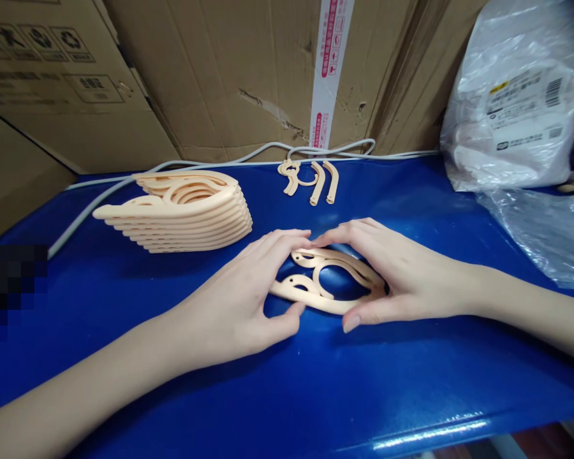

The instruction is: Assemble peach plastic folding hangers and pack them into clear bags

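Observation:
A flat peach plastic cut-out piece with curved openings lies on the blue table. My left hand grips its left end between thumb and fingers. My right hand grips its right end the same way, and the fingertips of both hands meet above the piece. A fanned stack of several matching peach pieces rests to the left, beyond my left hand. Small peach offcuts lie near the table's far edge.
Large cardboard boxes stand along the back. A white cable runs along the far edge. A white plastic bag with labels and clear plastic wrap sit at the right.

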Tool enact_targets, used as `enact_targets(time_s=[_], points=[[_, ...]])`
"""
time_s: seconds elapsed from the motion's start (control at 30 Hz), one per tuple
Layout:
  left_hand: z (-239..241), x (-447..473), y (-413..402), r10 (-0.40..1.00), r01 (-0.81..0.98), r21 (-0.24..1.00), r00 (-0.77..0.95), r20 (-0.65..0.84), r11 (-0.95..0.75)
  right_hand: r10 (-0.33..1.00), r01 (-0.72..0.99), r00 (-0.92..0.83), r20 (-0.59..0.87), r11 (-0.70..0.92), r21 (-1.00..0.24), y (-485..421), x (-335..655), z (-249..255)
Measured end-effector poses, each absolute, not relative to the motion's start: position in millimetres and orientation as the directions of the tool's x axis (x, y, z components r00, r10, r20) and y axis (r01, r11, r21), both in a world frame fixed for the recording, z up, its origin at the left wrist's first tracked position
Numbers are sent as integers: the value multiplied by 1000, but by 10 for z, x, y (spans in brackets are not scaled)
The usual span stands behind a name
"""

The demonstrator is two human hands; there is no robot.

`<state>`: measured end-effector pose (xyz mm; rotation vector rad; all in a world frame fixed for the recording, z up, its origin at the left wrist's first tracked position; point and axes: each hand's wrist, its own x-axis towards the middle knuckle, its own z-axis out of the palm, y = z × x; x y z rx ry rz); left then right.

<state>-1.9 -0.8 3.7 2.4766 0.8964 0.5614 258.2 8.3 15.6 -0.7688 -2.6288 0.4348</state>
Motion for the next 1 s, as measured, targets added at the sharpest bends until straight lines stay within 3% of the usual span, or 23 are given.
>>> enact_targets(time_s=[0.2,0.37,0.5,0.7,1.0], points=[[55,13,-27,667,547,433,718,196,-716,521,407,-825,218,816,-410,51,2568,115],[9,30,-34,635,559,314,729,256,-767,560,442,-769,310,815,-375,59,2567,126],[6,46,-40,628,552,307,725,283,-775,638,512,-667,386,768,-384,92,2602,189],[55,105,-52,613,545,283,724,315,-789,640,547,-670,375,768,-334,139,2608,200],[120,66,-57,585,499,330,768,261,-802,698,589,-623,354,716,-375,196,2657,206]])
